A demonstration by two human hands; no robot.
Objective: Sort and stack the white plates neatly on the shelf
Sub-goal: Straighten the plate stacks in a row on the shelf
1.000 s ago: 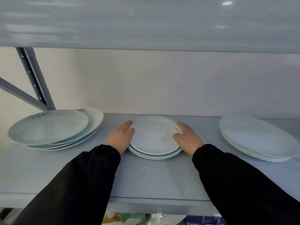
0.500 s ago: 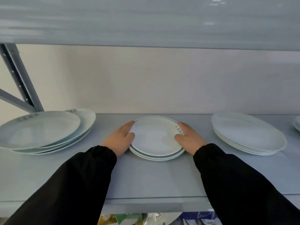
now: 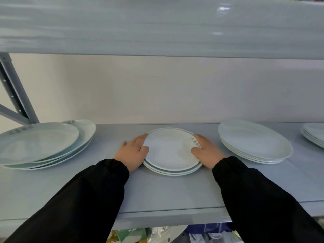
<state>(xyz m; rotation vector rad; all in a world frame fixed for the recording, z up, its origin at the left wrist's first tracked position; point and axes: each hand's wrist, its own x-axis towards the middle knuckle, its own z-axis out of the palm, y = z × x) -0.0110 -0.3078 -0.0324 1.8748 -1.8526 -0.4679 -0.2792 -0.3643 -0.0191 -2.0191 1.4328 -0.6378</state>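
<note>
Both grips cup the middle stack (image 3: 170, 151) of small white plates from opposite sides. The left hand (image 3: 132, 153) wraps its left rim, thumb over the top plate's edge and fingers reaching along the far side. The right hand (image 3: 206, 151) mirrors it on the right rim, thumb lying on the top plate beside some grey print. The stack sits flat at mid-shelf (image 3: 166, 190). Black sleeves (image 3: 87, 199) cross the shelf's front edge. A left stack (image 3: 40, 142) of large plates lies askew and tilted, well apart; a right stack (image 3: 252, 139) sits near the right hand. An upper shelf (image 3: 157, 27) hangs overhead.
</note>
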